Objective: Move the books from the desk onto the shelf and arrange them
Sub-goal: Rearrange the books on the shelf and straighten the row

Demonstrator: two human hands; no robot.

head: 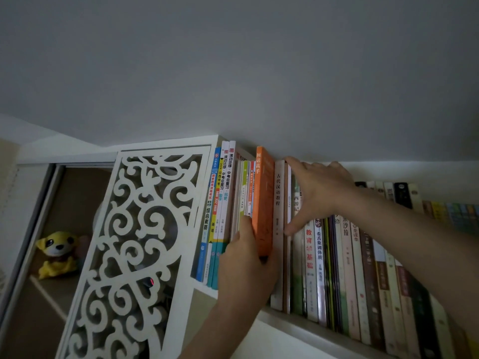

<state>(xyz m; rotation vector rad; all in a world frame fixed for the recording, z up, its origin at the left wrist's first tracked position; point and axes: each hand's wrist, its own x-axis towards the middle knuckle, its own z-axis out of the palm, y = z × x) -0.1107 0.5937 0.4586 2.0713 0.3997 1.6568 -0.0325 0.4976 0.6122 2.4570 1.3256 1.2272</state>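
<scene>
An orange book (263, 200) stands upright, raised above its neighbours, in the row of books on the white shelf (287, 323). My left hand (246, 265) grips its lower end, thumb up along its left side. My right hand (315, 191) lies spread against the books to the right of a beige book (278, 229), fingertips on their top edges and thumb low on the spines. Left of the orange book stand thin books (245, 187) and tall workbooks (220, 211).
A long row of upright books (363, 268) fills the shelf to the right. A white fretwork panel (134, 250) closes the shelf's left end. Behind it, in a cabinet, sits a yellow plush toy (58, 253). A grey wall rises above.
</scene>
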